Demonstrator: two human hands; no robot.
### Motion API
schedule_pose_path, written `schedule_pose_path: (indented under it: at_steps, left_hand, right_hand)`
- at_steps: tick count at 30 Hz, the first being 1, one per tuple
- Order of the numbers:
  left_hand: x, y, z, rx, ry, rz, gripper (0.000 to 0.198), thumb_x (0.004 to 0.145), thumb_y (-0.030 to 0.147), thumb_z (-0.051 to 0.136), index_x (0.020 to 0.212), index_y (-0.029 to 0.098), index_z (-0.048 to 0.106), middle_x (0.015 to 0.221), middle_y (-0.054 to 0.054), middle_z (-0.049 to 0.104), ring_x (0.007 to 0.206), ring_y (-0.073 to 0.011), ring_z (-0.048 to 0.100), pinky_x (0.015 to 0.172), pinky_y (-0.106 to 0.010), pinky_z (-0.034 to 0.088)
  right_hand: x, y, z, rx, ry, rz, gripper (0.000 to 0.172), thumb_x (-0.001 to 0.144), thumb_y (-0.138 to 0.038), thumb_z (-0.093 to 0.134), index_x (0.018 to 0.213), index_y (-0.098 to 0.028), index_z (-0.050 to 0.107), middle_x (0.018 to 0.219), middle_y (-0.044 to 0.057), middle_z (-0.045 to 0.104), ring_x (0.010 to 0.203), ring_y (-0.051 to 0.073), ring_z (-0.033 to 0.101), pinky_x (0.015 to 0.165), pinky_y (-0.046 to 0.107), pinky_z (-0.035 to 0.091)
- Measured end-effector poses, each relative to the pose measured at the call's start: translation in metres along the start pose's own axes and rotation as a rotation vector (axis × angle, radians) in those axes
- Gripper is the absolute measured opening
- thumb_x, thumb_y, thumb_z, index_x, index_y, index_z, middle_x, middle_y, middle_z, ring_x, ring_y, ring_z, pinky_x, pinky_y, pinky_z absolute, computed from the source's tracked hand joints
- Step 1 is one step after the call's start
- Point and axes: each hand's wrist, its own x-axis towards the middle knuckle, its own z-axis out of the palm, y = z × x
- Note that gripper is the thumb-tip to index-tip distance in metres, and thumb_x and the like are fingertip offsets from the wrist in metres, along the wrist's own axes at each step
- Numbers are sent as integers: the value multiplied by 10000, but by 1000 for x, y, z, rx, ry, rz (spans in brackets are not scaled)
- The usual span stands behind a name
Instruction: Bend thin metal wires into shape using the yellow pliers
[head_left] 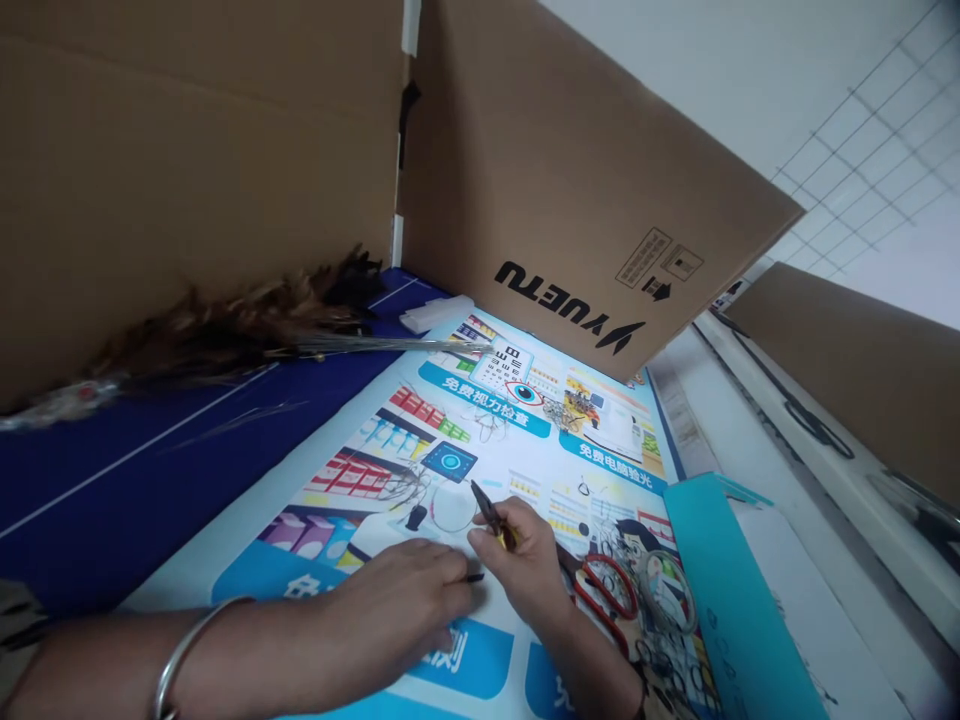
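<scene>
My right hand (525, 560) is closed round small pliers (487, 512) whose dark jaws point up and left toward a thin wire ring (453, 506) lying on the printed poster (517, 440). My left hand (405, 600), with a silver bangle (184, 650) on the wrist, rests on the poster just left of the right hand. Its fingers pinch a small dark piece (474, 578) that I cannot make out. A small black bit (416, 517) lies beside the ring.
Red-handled scissors (607, 590) and a tangle of wire rings (660, 600) lie right of my hands. A feather duster (225, 335) lies on the blue cloth (112, 470) at left. Cardboard walls (570, 170) stand behind. A teal folder (727, 600) sits at right.
</scene>
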Motion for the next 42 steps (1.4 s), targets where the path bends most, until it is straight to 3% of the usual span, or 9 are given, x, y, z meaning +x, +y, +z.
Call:
schedule_pose_path:
  at_steps: [14,16,19,23,32,42]
  left_hand:
    - [-3,-9,13,-79,41,-7,62,790,182,635,838,202,602,914,-33,702,859,-239,651,729,-303,446]
    - [-4,-13,10,-123,69,-59,15,837,219,578,841,215,592,849,-13,703,783,-218,655,655,-274,416]
    - [-5,-18,6,-176,121,-200,113,876,255,502,812,216,587,749,0,689,677,-193,643,574,-251,358]
    - [-2,-22,3,-312,207,-307,141,868,258,488,769,202,573,738,-3,685,676,-174,630,588,-238,357]
    - [0,-23,-3,-460,194,-322,71,786,263,581,795,197,556,734,-5,687,667,-175,622,593,-237,389]
    - [-3,-27,-5,-535,284,-282,82,781,252,626,770,205,560,706,37,667,637,-134,589,590,-208,395]
  right_hand:
    - [-3,1,3,-84,6,-69,129,761,-290,645,737,-165,631,703,-3,528,671,138,482,625,254,361]
    - [-3,-1,3,-90,-2,-78,158,771,-294,627,687,-167,586,679,-10,505,653,132,465,611,250,346]
    - [-5,-5,2,-59,-33,-77,221,794,-338,600,662,-172,540,661,-16,483,627,123,439,586,245,326]
    - [-7,-9,3,-16,-91,-84,247,789,-375,603,665,-170,545,652,-19,475,616,118,429,582,244,317]
    - [-8,-13,2,21,-171,-35,153,724,-285,631,653,-165,568,636,-14,513,599,116,440,560,236,329]
    - [-7,-14,-1,105,-208,-22,43,708,-196,634,712,-155,646,648,-10,568,604,114,478,566,220,376]
